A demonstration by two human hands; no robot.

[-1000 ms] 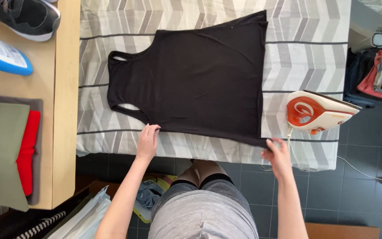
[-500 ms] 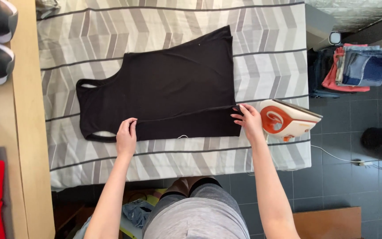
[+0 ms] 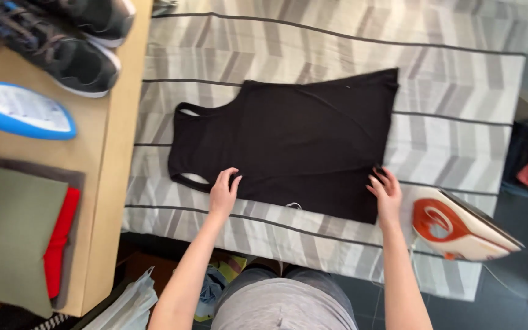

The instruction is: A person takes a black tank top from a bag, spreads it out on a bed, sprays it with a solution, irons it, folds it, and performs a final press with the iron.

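On the wooden surface (image 3: 108, 201) at the left lie dark sneakers (image 3: 62, 43), a blue oval bottle (image 3: 22, 111) and folded cloths (image 3: 16, 238). The black tank top (image 3: 294, 140) lies on the striped ironing board (image 3: 453, 91); its near edge has been folded over since a second ago. The left hand (image 3: 223, 192) and right hand (image 3: 386, 195) press flat on that fold, fingers spread, gripping nothing. The orange iron (image 3: 459, 229) rests at the right.

There is one camera, on the person's head. It looks straight down, quite close, at the board (image 3: 337, 55) in the middle. The desk (image 3: 114, 201) is at the left edge and the floor at the right.
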